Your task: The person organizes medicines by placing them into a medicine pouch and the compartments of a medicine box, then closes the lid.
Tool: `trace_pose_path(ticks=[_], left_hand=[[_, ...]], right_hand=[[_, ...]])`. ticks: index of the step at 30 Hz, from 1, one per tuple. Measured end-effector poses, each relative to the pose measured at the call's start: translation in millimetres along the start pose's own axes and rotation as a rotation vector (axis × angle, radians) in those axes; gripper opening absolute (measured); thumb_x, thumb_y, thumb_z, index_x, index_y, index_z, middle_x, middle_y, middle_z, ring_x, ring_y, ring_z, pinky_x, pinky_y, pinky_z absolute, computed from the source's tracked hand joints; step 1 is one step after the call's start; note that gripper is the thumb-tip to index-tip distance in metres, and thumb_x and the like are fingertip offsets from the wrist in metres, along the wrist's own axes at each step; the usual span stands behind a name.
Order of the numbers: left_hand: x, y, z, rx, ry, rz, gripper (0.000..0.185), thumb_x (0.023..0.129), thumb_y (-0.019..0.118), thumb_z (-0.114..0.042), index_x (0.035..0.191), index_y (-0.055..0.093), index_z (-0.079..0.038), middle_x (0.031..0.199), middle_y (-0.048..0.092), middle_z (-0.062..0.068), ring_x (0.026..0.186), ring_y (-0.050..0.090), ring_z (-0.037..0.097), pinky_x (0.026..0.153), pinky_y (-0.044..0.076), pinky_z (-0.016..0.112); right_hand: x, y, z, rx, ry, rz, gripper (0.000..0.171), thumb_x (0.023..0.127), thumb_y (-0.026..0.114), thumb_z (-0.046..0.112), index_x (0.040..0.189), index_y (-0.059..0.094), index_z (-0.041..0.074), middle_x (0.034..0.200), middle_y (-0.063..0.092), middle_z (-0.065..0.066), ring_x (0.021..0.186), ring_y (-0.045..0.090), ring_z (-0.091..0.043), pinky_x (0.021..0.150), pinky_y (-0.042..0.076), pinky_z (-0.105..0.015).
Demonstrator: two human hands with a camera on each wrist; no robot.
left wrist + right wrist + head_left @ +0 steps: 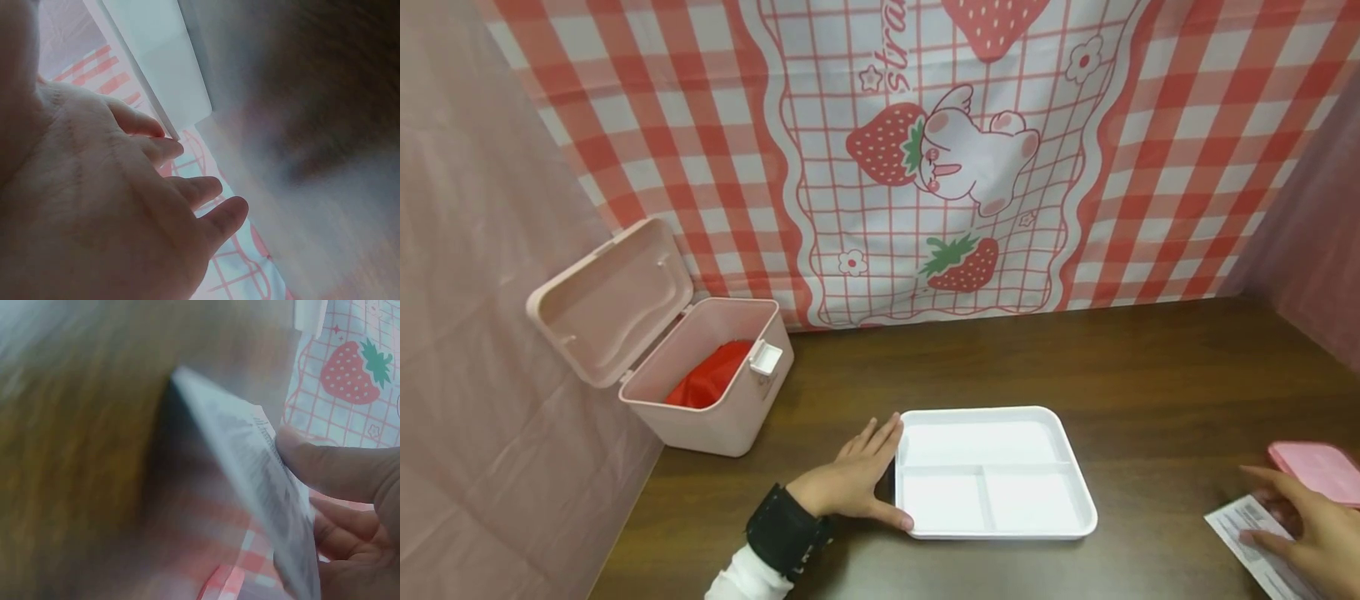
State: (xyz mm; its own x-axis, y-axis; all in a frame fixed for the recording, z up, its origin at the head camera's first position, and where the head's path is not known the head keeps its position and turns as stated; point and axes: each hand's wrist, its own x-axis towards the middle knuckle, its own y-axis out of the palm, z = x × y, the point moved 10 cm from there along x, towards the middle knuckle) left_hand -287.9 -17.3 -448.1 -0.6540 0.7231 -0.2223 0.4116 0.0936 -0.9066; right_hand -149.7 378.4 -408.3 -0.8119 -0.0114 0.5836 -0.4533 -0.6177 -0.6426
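Observation:
In the head view, a white three-compartment tray [983, 467] lies on the table with nothing in it. My left hand [850, 483] is at the tray's left side, fingers stretched out towards its back corner and thumb at the front corner. The left wrist view shows the same hand [119, 175] with straight, spread fingers beside the tray's white wall [164, 75]. At the far right my right hand [1311, 521] pinches a flat white packet [1255, 542] printed with small text and a barcode. In the right wrist view the packet [250, 462] tilts between thumb and fingers.
A pink box [707, 421] with its lid [617, 300] raised stands at the left, red cloth [715, 375] inside. Near my right hand lies a pink lidded case [1318, 468]. A checked strawberry cloth [940, 167] hangs behind the brown wooden table [1150, 375].

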Motion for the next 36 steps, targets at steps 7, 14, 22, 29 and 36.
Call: trace_pose_path(ticks=[7,14,22,29,36], left_hand=[[-0.5,-0.4,0.7,-0.008,-0.005,0.012,0.118,0.067,0.068,-0.059,0.147,-0.002,-0.006,0.154,-0.007,0.01,0.14,-0.003,0.037,0.11,0.013,0.055],[-1.7,-1.1,2.9,-0.001,-0.012,0.017,0.119,0.067,0.068,-0.06,0.147,-0.001,-0.006,0.154,-0.006,0.011,0.14,-0.002,0.036,0.11,0.013,0.054],[-1.5,0.5,4.4,-0.002,-0.008,0.018,0.119,0.066,0.067,-0.061,0.147,-0.001,-0.007,0.154,-0.006,0.01,0.14,-0.002,0.036,0.11,0.014,0.055],[-1.2,1.0,4.3,0.007,-0.01,0.024,0.118,0.067,0.067,-0.061,0.147,-0.001,-0.006,0.154,-0.004,0.011,0.14,-0.001,0.036,0.11,0.014,0.054],[-0.5,2.0,4.8,0.024,-0.018,0.024,0.118,0.067,0.067,-0.061,0.147,0.0,-0.006,0.154,-0.002,0.011,0.14,0.0,0.036,0.11,0.014,0.054]], right_hand=[[11.6,2.4,24.5,-0.042,-0.063,0.0,0.057,0.049,0.082,0.005,0.093,0.062,0.035,0.078,0.051,0.037,0.063,0.04,0.018,0.05,0.03,-0.007],[27.6,13.0,51.8,-0.017,-0.124,0.039,0.041,0.05,0.08,-0.005,0.077,0.065,0.022,0.082,0.055,0.029,0.068,0.044,0.017,0.057,0.036,0.0],[49.3,26.1,96.1,-0.046,-0.24,0.025,0.027,0.062,0.08,0.008,0.078,0.064,0.023,0.071,0.052,0.021,0.065,0.04,0.015,0.05,0.033,-0.007],[70.3,42.3,127.7,-0.006,-0.295,0.009,0.026,0.063,0.079,0.007,0.08,0.066,0.022,0.065,0.052,0.02,0.06,0.04,0.014,0.048,0.031,-0.008],[87.8,73.1,154.8,0.018,-0.285,0.061,0.036,0.061,0.075,-0.008,0.083,0.068,0.019,0.074,0.061,0.011,0.067,0.047,0.007,0.053,0.035,-0.009]])
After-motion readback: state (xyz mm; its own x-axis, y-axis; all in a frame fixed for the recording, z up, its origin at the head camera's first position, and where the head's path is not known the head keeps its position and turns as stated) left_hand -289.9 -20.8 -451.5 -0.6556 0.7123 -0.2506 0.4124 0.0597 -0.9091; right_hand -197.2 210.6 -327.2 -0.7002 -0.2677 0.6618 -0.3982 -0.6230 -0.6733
